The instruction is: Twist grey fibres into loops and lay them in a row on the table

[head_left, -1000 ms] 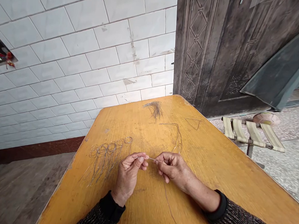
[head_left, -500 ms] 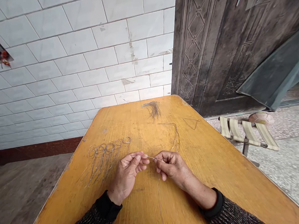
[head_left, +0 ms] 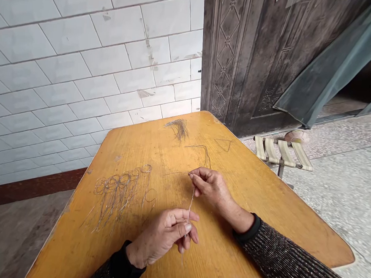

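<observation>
A thin wire (head_left: 191,203) runs between my two hands above the wooden table (head_left: 228,260). My right hand (head_left: 210,186) pinches its upper end between thumb and fingertips. Lower and to the left, my left hand (head_left: 170,234) has thumb and fingers closed on the same wire, and a short length hangs below them. On the left side of the table lies a row of looped wires (head_left: 118,193) with long tails. A single curled wire (head_left: 150,196) rests close beside that row, nearer my left hand.
Toward the table's far end lies a bundle of thin wires (head_left: 180,130). Bent wires (head_left: 206,154) and a triangular wire (head_left: 225,144) lie beyond my right hand. A white tiled wall (head_left: 90,85) and dark door (head_left: 238,66) border the table; a strapped folding stool (head_left: 283,152) stands right.
My left hand has moved down and toward me along the wire, while my right hand has risen slightly. The wire between them now runs steeply instead of level. The view has shifted right.
</observation>
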`<state>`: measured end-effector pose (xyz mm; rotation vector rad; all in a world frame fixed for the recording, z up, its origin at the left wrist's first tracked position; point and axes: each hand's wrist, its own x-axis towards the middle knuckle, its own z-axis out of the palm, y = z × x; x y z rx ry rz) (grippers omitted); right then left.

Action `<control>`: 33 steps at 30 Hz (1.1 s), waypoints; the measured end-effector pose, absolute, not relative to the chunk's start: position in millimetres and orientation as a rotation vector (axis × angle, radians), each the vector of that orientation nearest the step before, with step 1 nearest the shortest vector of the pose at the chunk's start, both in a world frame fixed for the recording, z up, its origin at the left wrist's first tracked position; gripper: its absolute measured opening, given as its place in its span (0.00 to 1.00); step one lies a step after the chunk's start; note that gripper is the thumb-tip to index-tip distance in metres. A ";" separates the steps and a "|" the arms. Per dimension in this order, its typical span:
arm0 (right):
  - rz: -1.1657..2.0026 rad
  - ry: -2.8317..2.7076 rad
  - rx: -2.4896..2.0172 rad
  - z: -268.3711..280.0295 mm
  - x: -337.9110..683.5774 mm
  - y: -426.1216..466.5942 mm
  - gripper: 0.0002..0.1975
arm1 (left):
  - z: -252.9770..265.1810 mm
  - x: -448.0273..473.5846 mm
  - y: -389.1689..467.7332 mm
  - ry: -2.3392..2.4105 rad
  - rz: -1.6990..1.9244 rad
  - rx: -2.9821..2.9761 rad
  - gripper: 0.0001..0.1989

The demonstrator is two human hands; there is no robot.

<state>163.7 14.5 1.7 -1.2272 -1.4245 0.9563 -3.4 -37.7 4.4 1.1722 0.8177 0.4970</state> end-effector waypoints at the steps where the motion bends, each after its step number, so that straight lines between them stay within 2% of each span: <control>1: 0.951 -1.428 -1.224 1.5 164.2 15.1 0.12 | 5.5 -3.6 -38.0 0.825 0.475 1.211 0.15; 6: 1.005 -1.413 -1.200 -3.3 164.2 18.7 0.11 | 8.4 -4.2 -38.1 0.827 0.430 1.319 0.17; 11: 0.931 -1.360 -1.226 -5.1 170.4 24.8 0.12 | 6.6 -5.0 -37.6 0.837 0.426 1.297 0.20; 19: 0.927 -1.333 -1.260 -4.3 176.0 29.1 0.11 | 9.6 -4.6 -39.6 0.828 0.347 1.368 0.17; 33: 0.970 -1.182 -1.168 -2.0 182.0 34.6 0.13 | 0.9 -5.0 -36.3 0.876 0.371 1.144 0.11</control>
